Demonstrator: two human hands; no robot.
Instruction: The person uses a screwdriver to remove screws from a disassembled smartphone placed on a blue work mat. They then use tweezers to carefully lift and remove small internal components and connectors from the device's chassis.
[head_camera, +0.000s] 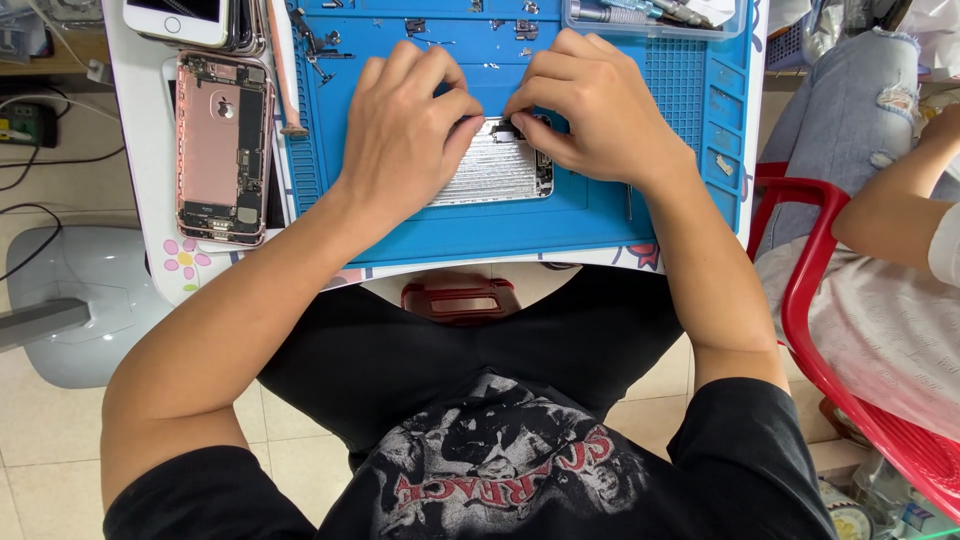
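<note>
On blue mat (660, 120), left hand (400, 130) and right hand (590, 110) (fingers curled) pinch silver phone shell (495, 175).

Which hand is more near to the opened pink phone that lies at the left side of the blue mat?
Left. The left hand rests on the silver phone on the mat, beside the pink phone. The right hand is farther, beyond the left hand.

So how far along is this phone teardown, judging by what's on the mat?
Already done: the silver phone shell lies open on the blue repair mat, loose screws and small parts set aside above it. In hand: the left hand steadies the shell while the right hand pinches something small at its top edge. Left: the pink opened phone beside the mat keeps its boards inside.
</note>
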